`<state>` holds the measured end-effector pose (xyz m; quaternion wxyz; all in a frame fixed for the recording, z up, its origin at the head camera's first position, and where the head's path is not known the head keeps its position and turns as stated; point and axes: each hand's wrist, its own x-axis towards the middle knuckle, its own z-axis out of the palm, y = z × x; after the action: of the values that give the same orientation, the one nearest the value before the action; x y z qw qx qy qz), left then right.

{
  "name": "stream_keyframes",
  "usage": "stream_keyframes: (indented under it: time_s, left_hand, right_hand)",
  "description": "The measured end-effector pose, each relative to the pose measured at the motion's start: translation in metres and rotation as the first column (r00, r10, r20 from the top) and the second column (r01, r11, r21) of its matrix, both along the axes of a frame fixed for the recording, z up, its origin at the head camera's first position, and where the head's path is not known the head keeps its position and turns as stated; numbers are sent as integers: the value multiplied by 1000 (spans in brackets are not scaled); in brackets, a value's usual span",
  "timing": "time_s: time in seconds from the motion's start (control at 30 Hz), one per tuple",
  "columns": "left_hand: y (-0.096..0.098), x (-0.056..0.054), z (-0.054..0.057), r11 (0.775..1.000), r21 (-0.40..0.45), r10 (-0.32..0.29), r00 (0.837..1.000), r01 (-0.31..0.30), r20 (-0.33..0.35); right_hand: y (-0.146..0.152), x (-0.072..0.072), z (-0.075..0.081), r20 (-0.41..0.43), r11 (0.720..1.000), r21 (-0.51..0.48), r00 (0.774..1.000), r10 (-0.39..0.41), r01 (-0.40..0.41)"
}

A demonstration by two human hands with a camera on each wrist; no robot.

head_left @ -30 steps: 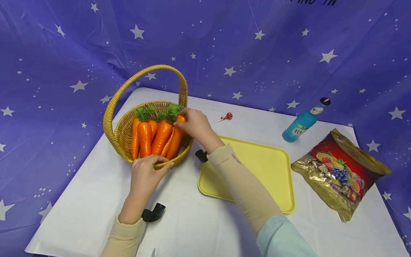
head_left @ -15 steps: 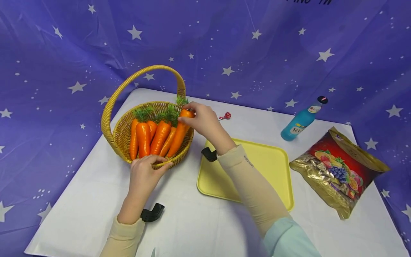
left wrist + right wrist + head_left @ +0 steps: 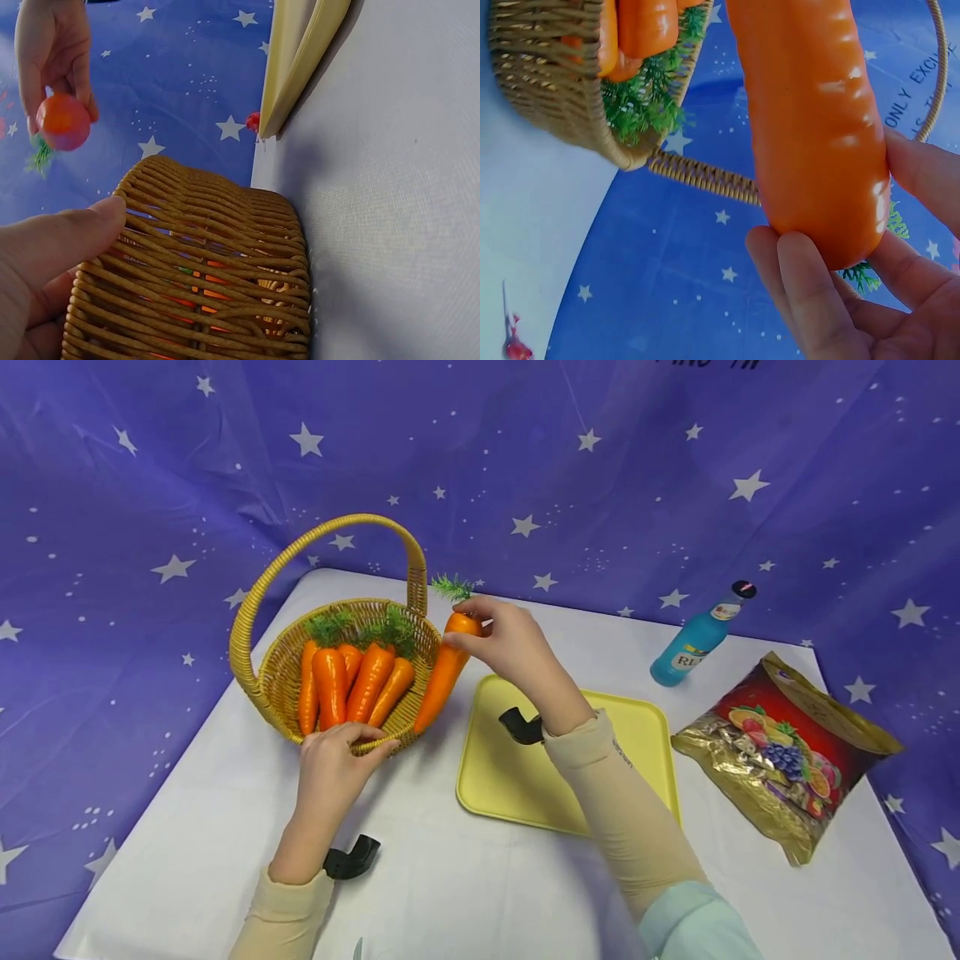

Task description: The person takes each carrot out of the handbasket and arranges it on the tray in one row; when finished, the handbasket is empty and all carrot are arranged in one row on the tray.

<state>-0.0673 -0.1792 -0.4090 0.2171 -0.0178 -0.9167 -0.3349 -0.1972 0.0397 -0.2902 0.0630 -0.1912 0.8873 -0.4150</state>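
Note:
In the head view my right hand (image 3: 513,639) pinches an orange carrot (image 3: 442,681) by its thick top, over the right rim of the wicker basket (image 3: 276,689). The carrot slants with its tip down and its green leaves up. Its thick end fills much of the right wrist view, fingers and thumb around it. My left hand (image 3: 333,777) grips the basket's near rim; the left wrist view has the thumb (image 3: 82,229) over the woven edge. Several more carrots (image 3: 371,685) with green tops lie inside the basket, beneath its tall arched handle (image 3: 247,618).
A yellow tray (image 3: 495,793) lies right of the basket, partly under my right forearm. Beyond it stand a blue bottle (image 3: 682,652) and a red-gold candy bag (image 3: 787,752). A red lollipop (image 3: 516,346) shows in the right wrist view. A pale pointed tip (image 3: 357,948) pokes in at the near edge.
My right hand has lifted the rightmost carrot from among the others and carried it right, over the basket's rim. My left hand keeps its grip on the near rim.

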Motion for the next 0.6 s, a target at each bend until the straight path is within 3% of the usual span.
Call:
stream_keyframes:
  time_s: [0.27, 0.6]
  left_hand:
    - [1, 1, 1, 1000, 7, -5, 1000, 5, 11]
    - [4, 1, -2, 1000, 12, -5, 1000, 5, -23]
  right_hand:
    - [28, 7, -12, 38, 999, 8, 998, -44, 43]
    - [54, 9, -49, 70, 993, 89, 994, -85, 79]
